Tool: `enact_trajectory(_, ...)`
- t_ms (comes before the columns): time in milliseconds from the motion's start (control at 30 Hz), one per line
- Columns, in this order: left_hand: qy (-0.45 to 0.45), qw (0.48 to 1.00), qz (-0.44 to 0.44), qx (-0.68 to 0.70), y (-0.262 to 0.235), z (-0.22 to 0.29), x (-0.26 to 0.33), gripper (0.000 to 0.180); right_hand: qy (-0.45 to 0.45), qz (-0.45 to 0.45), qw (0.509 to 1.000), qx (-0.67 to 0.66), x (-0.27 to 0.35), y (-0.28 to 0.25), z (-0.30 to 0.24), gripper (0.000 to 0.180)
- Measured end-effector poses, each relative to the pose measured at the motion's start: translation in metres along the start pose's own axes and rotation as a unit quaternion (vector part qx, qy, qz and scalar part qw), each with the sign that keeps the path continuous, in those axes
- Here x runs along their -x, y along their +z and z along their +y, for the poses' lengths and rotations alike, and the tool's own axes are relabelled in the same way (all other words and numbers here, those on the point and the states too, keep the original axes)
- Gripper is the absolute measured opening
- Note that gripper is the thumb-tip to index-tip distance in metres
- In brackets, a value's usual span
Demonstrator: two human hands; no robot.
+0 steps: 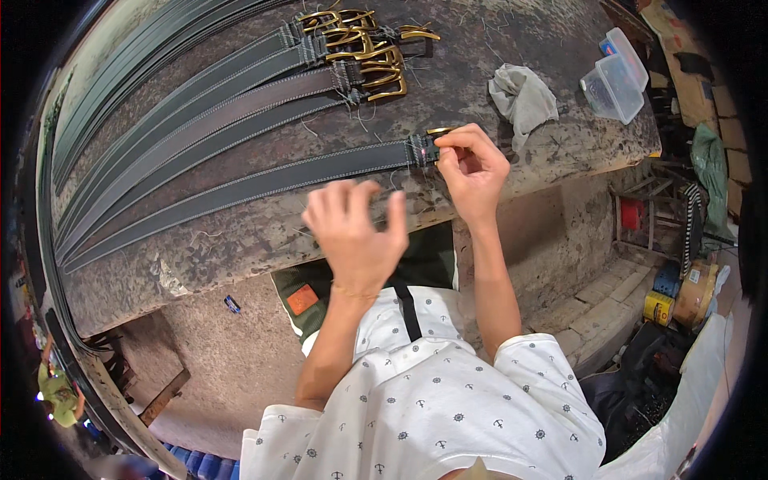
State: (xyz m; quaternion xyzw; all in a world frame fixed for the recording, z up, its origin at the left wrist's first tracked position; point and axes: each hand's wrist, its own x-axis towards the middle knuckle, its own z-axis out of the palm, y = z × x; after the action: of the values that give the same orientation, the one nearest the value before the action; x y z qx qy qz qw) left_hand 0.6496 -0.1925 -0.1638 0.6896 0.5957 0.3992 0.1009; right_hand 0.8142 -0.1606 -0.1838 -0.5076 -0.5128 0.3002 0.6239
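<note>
A dark grey leather belt (312,170) with pale edge stitching lies along the near side of the worktable. Its gold-coloured buckle (438,130) is at the right end, partly covered by my right hand (476,172). Thumb and index finger of that hand are pinched together on the belt end beside the buckle. My left hand (356,232), slightly blurred, hovers just on the near side of the belt, its fingers apart and nothing in them. Farther back, several similar belts (232,120) lie side by side, their gold buckles (386,76) bunched together at the right.
Loose threads are scattered over the stained worktable (448,96). A crumpled whitish plastic bag (524,100) and a clear plastic box (616,84) with an open lid sit at the right. A yellow tin (658,307) and a tape roll (696,292) stand low at the right.
</note>
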Motion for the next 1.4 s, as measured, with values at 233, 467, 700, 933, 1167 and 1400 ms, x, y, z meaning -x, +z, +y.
enact_trajectory(233, 0.035, 0.999, 0.0, -0.031, 0.036, 0.005, 0.004, 0.013, -0.021, -0.033, 0.998, 0.055, -0.001, -0.001, 0.001, 0.016)
enact_trajectory(467, 0.028, 0.999, 0.014, 0.027, 0.034, 0.003, 0.003, 0.014, -0.099, -0.078, 0.977, 0.172, -0.003, 0.002, -0.004, 0.015)
enact_trajectory(700, 0.035, 0.998, 0.021, 0.049, 0.033, 0.002, 0.003, 0.015, -0.11, -0.083, 0.972, 0.192, -0.004, 0.001, -0.004, 0.015)
enact_trajectory(933, 0.045, 0.997, 0.029, 0.052, 0.033, 0.001, 0.003, 0.016, -0.111, -0.091, 0.969, 0.2, -0.005, 0.004, -0.005, 0.016)
enact_trajectory(1167, 0.034, 0.996, 0.021, 0.078, 0.024, 0.001, 0.0, 0.012, -0.009, -0.048, 0.992, 0.119, 0.0, 0.0, -0.007, 0.012)
enact_trajectory(1400, 0.15, 0.985, -0.062, 0.06, 0.016, -0.014, -0.042, 0.021, 0.112, 0.116, 0.96, -0.229, -0.011, -0.007, 0.006, 0.019)
